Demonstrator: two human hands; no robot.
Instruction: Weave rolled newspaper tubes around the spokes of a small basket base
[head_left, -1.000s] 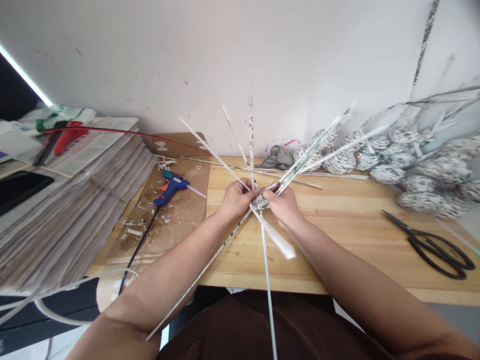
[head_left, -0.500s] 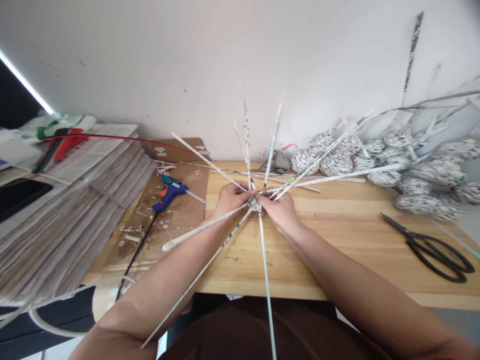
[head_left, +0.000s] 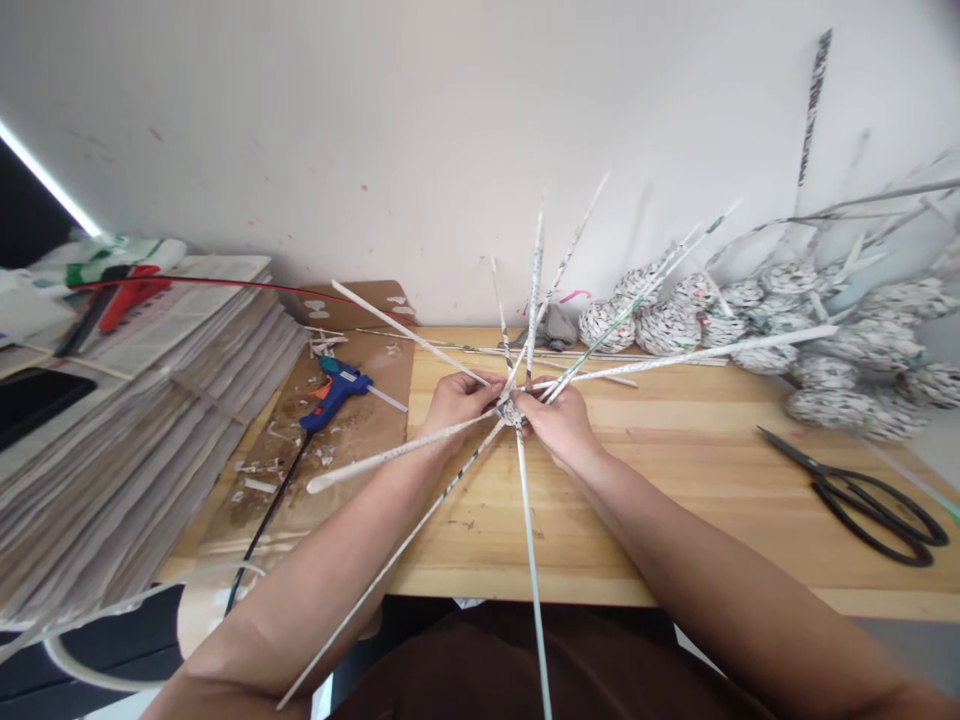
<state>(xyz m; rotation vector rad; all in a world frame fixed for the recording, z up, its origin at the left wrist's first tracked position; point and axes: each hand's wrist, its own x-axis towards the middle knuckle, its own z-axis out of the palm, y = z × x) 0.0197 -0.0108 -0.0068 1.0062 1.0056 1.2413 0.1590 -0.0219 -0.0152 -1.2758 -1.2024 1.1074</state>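
Note:
A small woven paper base [head_left: 511, 410], made of rolled newspaper, is held up over the wooden table between both hands. Several long paper tubes [head_left: 534, 560] radiate from it in all directions. My left hand [head_left: 459, 405] grips the base's left edge, thumb on top. My right hand [head_left: 559, 420] pinches its right edge, thumb pressed on the weave and the other fingers partly hidden beneath. One tube crosses over another just above the centre, leaning up to the right.
Stacked newspapers [head_left: 150, 420] fill the left side. A blue glue gun [head_left: 334, 398] lies on stained cardboard [head_left: 360, 440]. Woven newspaper pieces [head_left: 667, 325] crowd the back right, with black scissors [head_left: 862, 490] in front. Loose paper tubes [head_left: 675, 360] lie along the wall.
The tube that pointed straight up has swung to the right, across its neighbour. Both hands stay at the base, which has barely moved.

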